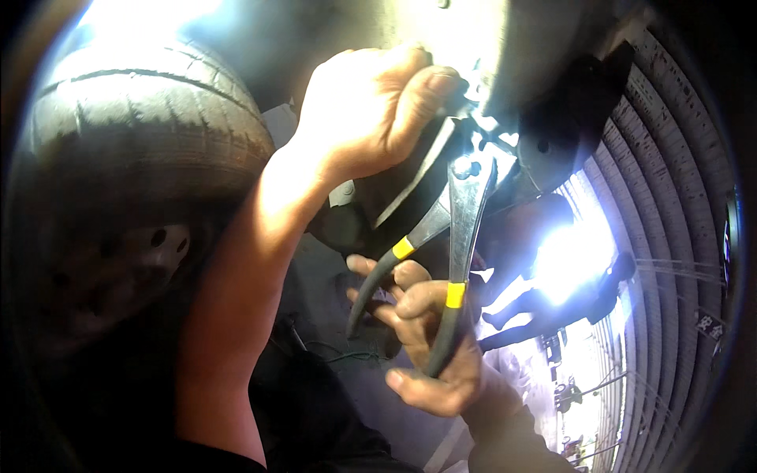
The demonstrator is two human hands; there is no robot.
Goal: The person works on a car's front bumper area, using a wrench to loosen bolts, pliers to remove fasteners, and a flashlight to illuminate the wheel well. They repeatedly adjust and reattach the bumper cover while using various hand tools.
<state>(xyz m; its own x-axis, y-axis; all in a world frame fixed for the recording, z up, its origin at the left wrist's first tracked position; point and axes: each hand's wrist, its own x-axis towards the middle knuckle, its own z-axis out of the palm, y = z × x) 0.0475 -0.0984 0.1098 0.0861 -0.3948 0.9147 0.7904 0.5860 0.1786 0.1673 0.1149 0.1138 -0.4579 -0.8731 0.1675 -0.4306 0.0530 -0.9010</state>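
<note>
My right hand is closed round the handles of a large pair of slip-joint pliers, with dark grips and yellow bands. One handle lies across the palm, the other past the fingertips, and the handles stand apart. The steel jaws point up to a brightly lit metal part on a vehicle's underside; glare hides what they touch. Just left of the jaws, my left hand is raised and closed, thumb pressed to the bent fingers. Whatever it grips there is hidden.
A worn tyre with its wheel rim fills the left side, close to my left forearm. Curved ribbed panelling runs down the right. A dark figure stands before bright light. A thin green cord lies below.
</note>
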